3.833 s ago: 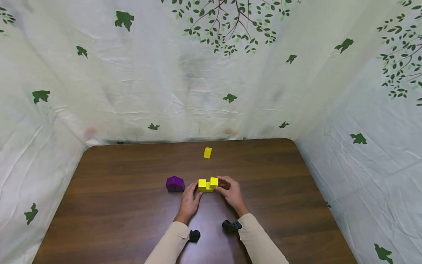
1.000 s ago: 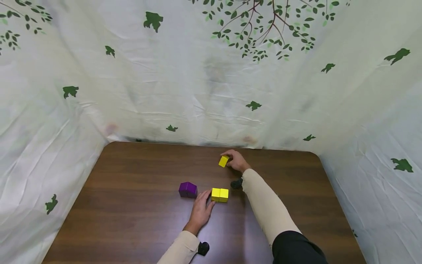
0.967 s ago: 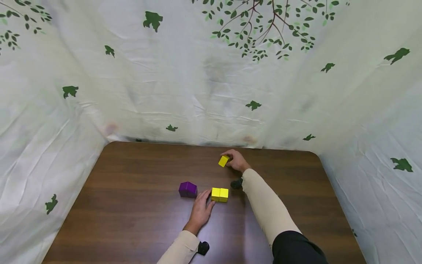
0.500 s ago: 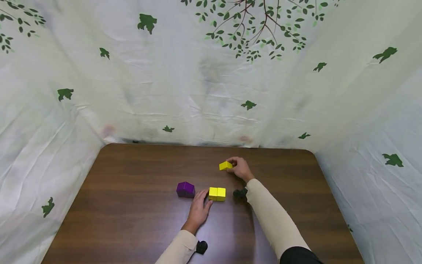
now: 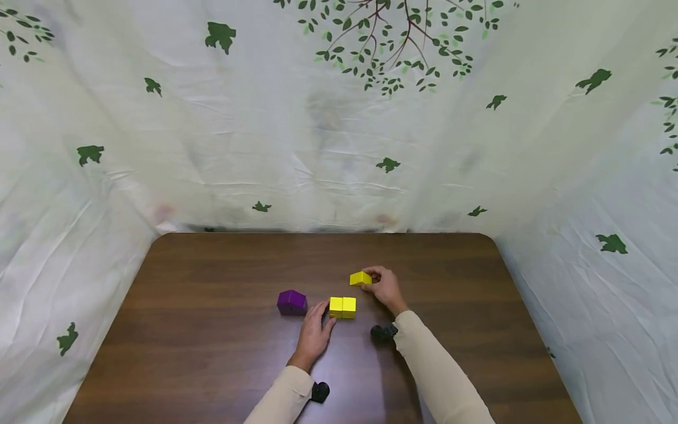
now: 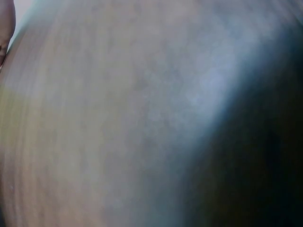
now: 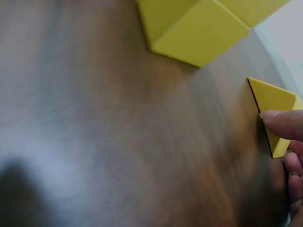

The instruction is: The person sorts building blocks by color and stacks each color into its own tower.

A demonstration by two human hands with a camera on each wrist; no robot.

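Note:
My right hand (image 5: 388,291) pinches a yellow triangular block (image 5: 359,278) between thumb and fingers, behind and right of two yellow blocks (image 5: 342,307). In the right wrist view the triangular face of the held block (image 7: 271,97) shows, with the thumb laid across it. The two yellow blocks stand side by side, their tops level. My left hand (image 5: 311,337) lies at their left side, fingers extended, with fingertips and thumb right at the left block. The left wrist view is blurred and shows mostly tabletop.
A purple block shape with a peaked top (image 5: 292,302) stands just left of my left hand. The brown wooden table (image 5: 212,353) ends at a white cloth backdrop (image 5: 238,129) printed with leaves. A black wrist device (image 5: 320,392) sits under the left sleeve.
Earlier, both hands were at the yellow blocks. My right hand has since picked up the far yellow block, turned it and brought it nearer. The left hand stays beside the pair.

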